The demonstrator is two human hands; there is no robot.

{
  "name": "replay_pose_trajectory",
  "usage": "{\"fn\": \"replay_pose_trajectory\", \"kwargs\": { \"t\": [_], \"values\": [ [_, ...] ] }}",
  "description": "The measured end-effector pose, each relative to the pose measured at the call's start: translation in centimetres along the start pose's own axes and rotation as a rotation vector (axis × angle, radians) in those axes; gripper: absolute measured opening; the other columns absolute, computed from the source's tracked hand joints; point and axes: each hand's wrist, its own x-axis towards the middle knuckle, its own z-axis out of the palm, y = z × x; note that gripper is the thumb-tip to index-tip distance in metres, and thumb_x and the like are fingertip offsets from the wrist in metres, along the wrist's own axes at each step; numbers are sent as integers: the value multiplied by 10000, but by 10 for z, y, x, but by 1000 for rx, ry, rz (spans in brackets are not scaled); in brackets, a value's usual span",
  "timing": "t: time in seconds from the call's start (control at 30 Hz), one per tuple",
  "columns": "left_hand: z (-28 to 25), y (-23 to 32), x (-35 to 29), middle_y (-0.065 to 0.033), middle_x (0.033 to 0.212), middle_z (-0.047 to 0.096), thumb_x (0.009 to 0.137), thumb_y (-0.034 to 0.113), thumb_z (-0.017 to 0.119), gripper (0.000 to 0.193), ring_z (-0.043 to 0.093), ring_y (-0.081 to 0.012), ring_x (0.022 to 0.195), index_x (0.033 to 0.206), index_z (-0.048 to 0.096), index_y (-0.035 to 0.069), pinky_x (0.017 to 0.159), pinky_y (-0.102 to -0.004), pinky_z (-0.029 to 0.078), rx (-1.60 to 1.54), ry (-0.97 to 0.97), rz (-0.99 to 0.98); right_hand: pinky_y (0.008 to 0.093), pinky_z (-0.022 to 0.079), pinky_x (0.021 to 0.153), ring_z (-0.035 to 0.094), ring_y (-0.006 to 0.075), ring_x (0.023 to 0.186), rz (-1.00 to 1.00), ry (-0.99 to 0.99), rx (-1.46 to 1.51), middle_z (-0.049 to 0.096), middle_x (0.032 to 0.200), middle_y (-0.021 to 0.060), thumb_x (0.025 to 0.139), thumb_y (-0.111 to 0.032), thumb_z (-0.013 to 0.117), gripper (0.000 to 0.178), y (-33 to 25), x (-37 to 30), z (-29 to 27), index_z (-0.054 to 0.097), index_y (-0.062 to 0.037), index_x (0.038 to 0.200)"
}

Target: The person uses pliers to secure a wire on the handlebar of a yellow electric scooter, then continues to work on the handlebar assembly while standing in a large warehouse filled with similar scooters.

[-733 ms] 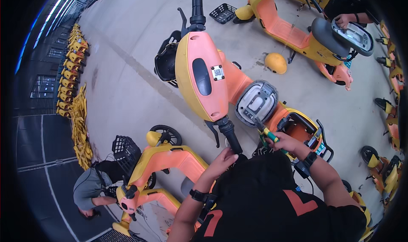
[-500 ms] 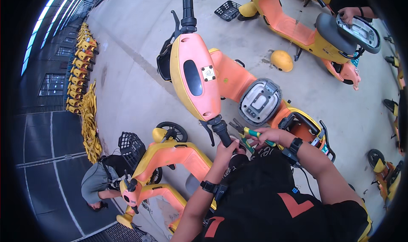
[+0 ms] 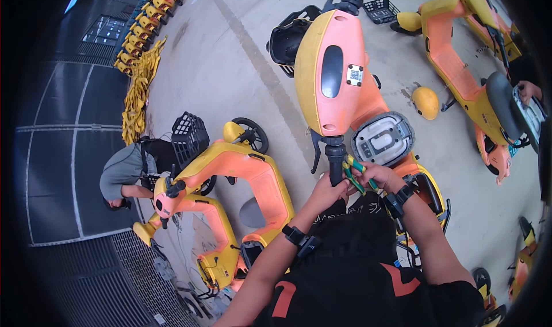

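A pink-and-yellow scooter [image 3: 372, 74] stands before me, its seat tipped up with the grey underside [image 3: 384, 138] showing. My left hand [image 3: 326, 196] is closed round the end of the black handlebar grip [image 3: 336, 161] nearest me. Green-and-yellow handled pliers [image 3: 356, 165] are in my right hand [image 3: 380, 175], close beside that grip. Their jaws lie against or just next to the rubber; which of the two I cannot tell. The fingers of both hands partly cover each other's work.
More scooters [image 3: 259, 177] stand at the left, where a person in grey [image 3: 125, 166] bends over. At the right another person's hand [image 3: 528, 91] holds a tipped-up seat. A yellow helmet-like shell [image 3: 425, 103] and a black basket [image 3: 380, 11] lie on the floor.
My view has turned, so the scooter appears further right and more upright. The pliers' jaws, earlier spread and apart from the grip, are now right beside it, with my hands closer together.
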Motion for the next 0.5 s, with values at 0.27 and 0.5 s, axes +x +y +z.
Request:
{"fn": "replay_pose_trajectory", "kwargs": {
  "t": [0.27, 0.5],
  "values": [
    [-32, -96, 21, -62, 1149, 670, 1044, 471, 564, 613, 627, -125, 990, 1474, 458, 46, 836, -289, 513, -360, -380, -171, 307, 434, 776, 508, 181, 888, -52, 111, -717, 502, 964, 26, 677, -30, 663, 230, -25, 4, -6, 514, -73, 847],
    [11, -123, 66, -162, 1392, 561, 999, 223, 636, 673, 612, -245, 1192, 1549, 296, 38, 995, -349, 490, -183, -27, 182, 353, 436, 949, 511, 238, 1101, -211, 395, -763, 481, 1284, 95, 769, -48, 689, 415, 50, 8, 9, 627, -28, 1179]
  ]
}}
